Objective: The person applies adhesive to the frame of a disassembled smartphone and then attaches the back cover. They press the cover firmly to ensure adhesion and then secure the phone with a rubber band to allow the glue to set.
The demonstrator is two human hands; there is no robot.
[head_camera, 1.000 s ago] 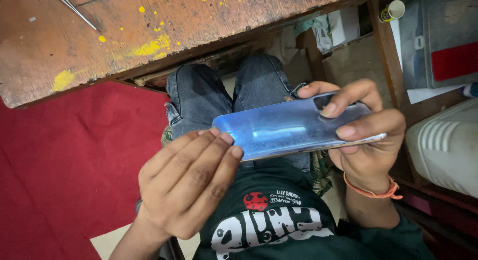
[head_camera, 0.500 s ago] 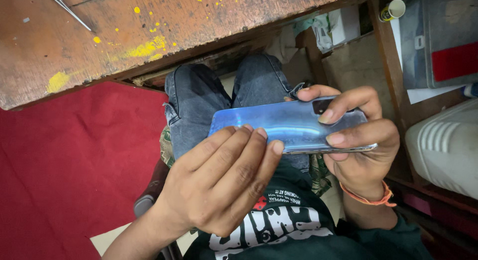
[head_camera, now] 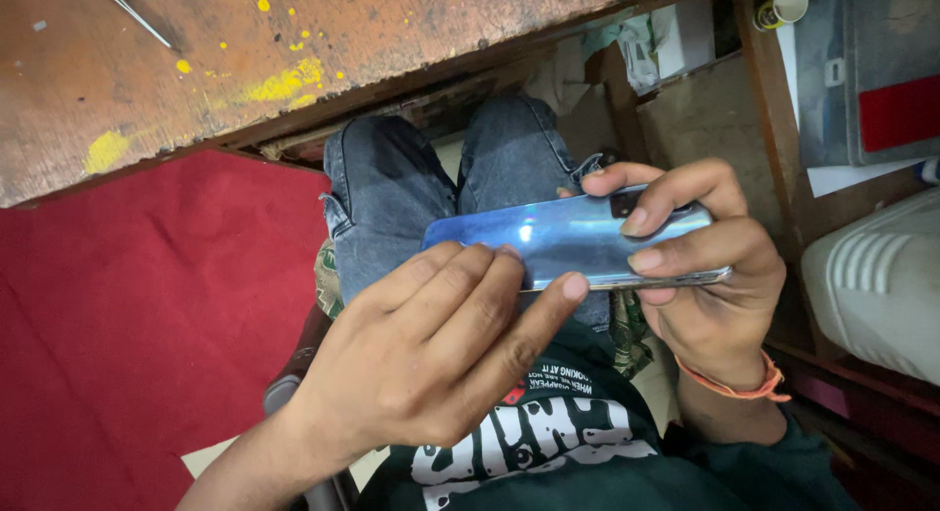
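A smartphone with a glossy blue back point(head_camera: 573, 239) is held level above my lap, back side up. My right hand point(head_camera: 705, 276), with an orange band at the wrist, grips its right end, fingertips curled over the top beside the camera block. My left hand point(head_camera: 441, 354) covers the phone's left end. Its fingers lie across the back cover, and the index fingertip presses at the near edge. The left thumb is hidden under the hand.
A worn wooden table point(head_camera: 225, 70) with yellow paint spots spans the top, with a thin metal tool point(head_camera: 132, 14) on it. Red cloth point(head_camera: 127, 325) fills the left. At right are a white ribbed container point(head_camera: 876, 286), a grey box point(head_camera: 867, 70) and a paper cup point(head_camera: 783, 4).
My left hand has slid up and to the right over the phone's back, so it covers more of the cover. The right hand has kept its grip, and the phone has dropped slightly.
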